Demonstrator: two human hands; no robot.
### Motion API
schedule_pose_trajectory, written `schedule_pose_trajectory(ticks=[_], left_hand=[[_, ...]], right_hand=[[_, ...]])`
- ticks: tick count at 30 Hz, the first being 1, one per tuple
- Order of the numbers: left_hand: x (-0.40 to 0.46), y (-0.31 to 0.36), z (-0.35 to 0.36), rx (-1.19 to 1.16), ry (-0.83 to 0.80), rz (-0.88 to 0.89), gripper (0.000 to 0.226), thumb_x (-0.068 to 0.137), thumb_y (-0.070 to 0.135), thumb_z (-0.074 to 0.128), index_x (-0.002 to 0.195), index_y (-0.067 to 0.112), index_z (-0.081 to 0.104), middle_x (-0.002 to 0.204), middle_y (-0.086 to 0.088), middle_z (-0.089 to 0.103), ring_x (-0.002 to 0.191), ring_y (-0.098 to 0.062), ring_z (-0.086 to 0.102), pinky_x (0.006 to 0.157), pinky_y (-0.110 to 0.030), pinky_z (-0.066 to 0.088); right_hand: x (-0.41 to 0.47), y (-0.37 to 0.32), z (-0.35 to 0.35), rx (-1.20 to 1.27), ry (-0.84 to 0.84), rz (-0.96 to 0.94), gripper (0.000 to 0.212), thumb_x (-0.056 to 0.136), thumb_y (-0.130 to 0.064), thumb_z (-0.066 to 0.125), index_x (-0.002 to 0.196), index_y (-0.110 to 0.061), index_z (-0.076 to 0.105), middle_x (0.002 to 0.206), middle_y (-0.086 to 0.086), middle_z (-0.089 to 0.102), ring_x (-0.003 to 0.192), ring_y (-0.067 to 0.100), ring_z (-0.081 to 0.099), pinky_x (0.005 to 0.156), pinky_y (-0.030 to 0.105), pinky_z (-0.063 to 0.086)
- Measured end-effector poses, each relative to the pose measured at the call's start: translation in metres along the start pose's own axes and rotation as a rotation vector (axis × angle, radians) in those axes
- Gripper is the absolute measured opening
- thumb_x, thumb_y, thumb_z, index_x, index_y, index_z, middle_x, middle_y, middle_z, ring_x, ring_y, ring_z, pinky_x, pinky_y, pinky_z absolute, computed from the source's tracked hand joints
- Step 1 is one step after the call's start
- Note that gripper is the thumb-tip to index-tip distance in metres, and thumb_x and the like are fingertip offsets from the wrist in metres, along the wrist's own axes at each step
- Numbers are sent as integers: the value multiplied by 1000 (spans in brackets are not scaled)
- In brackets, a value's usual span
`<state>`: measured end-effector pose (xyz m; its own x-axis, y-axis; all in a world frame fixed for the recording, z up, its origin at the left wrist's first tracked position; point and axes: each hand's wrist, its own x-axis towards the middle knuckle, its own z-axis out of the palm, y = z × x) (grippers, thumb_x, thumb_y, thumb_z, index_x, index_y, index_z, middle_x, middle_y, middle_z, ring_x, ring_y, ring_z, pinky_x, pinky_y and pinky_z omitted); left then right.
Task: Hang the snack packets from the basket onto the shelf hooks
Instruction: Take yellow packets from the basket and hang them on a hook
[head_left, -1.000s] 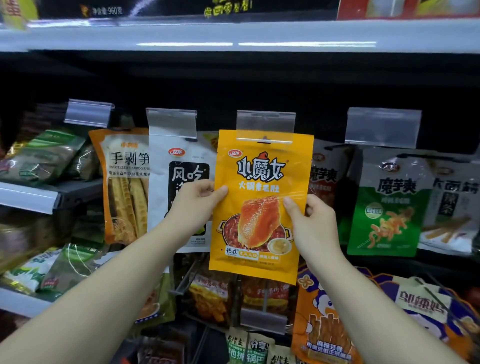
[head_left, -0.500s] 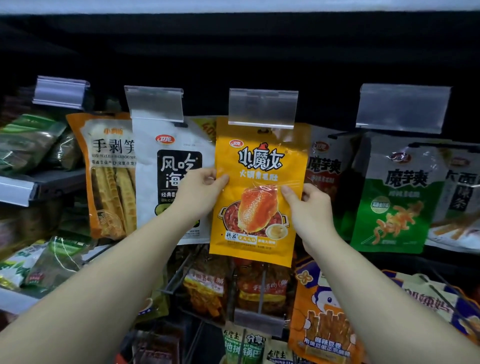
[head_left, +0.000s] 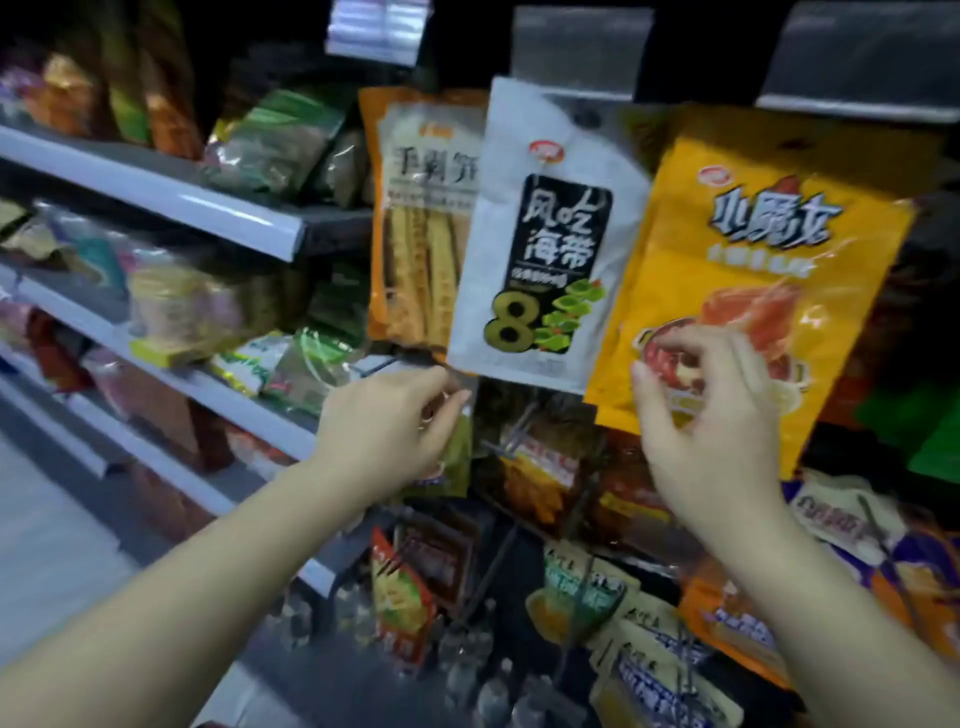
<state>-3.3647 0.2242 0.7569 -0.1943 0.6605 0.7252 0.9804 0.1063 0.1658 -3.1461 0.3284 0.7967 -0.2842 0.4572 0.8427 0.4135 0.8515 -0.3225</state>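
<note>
The yellow snack packet with red and blue lettering hangs tilted on the shelf at the right, its top under a clear price-tag holder. The hook itself is hidden. My right hand is in front of the packet's lower left corner, fingers loosely curled and apart, holding nothing. My left hand hovers lower left, below the white seaweed packet, also with nothing in it. The basket is out of view.
An orange bamboo-shoot packet hangs left of the white one. Grey shelves with bagged goods run along the left. More packets hang on wire hooks below my hands, with purple and orange bags at the lower right.
Both hands have let go of the yellow packet and dropped lower; it now hangs by itself. The view has swung left and down, closer to the shelf.
</note>
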Motion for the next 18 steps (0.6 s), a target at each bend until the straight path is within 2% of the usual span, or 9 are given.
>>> schedule_pose_trajectory(ticks=[3,4,5,7,8,10,12,14,18], left_hand=[[-85,-68,-11,205,-164,-114,38,90,48,37,71,25,61,58,7,61,49,-19,60,35,-18,25],[-115,-91,-12,245,-261,-196,37,92,47,38,72,24,59,61,6,61,53,-21,62,37,-20,26],[-145,-110,-16,266,-378,-295,34,93,46,40,76,24,58,68,6,63,60,-23,64,40,-23,34],[-201,-145,-22,294,-578,-464,29,96,46,39,91,25,58,85,4,67,78,-26,66,55,-32,50],[-227,-158,-25,311,-646,-529,29,97,46,37,98,25,57,93,3,68,84,-26,66,62,-34,53],[-272,-175,-29,364,-749,-641,29,98,45,36,105,25,56,104,2,67,95,-26,65,69,-32,51],[-311,-185,-27,390,-833,-732,28,97,43,38,112,27,56,112,2,66,102,-26,64,73,-31,49],[-348,-190,-18,339,-896,-884,30,96,42,40,116,28,57,113,0,66,103,-28,64,77,-32,50],[-418,-187,10,166,-904,-1357,29,93,41,45,113,29,61,112,-2,67,103,-29,63,82,-35,53]], right_hand=[[-40,-40,63,-72,-338,-208,23,91,-27,53,101,-8,63,91,3,62,89,24,58,74,34,50],[-55,-52,86,-97,-440,-268,25,91,-29,51,98,-9,64,89,4,64,86,26,61,70,34,53],[-72,-64,110,-113,-546,-313,28,91,-32,48,96,-10,65,87,5,65,83,27,63,68,35,54],[-106,-84,153,-120,-748,-391,36,88,-36,40,92,-11,66,83,5,64,79,29,64,64,37,56],[-123,-91,174,-128,-835,-431,36,88,-36,40,92,-11,65,82,5,63,78,30,64,63,38,55],[-154,-103,212,-170,-968,-522,23,85,-32,57,91,-10,65,80,7,62,76,31,64,61,40,53],[-183,-112,248,-168,-1077,-594,24,69,-25,79,79,-10,63,70,8,60,65,33,63,50,40,51],[-213,-114,283,-177,-1181,-675,30,58,-24,86,71,-12,61,64,7,58,57,31,62,43,36,48],[-275,-113,353,-192,-1431,-823,37,41,-24,90,65,-13,63,60,6,60,53,28,62,43,31,47]])
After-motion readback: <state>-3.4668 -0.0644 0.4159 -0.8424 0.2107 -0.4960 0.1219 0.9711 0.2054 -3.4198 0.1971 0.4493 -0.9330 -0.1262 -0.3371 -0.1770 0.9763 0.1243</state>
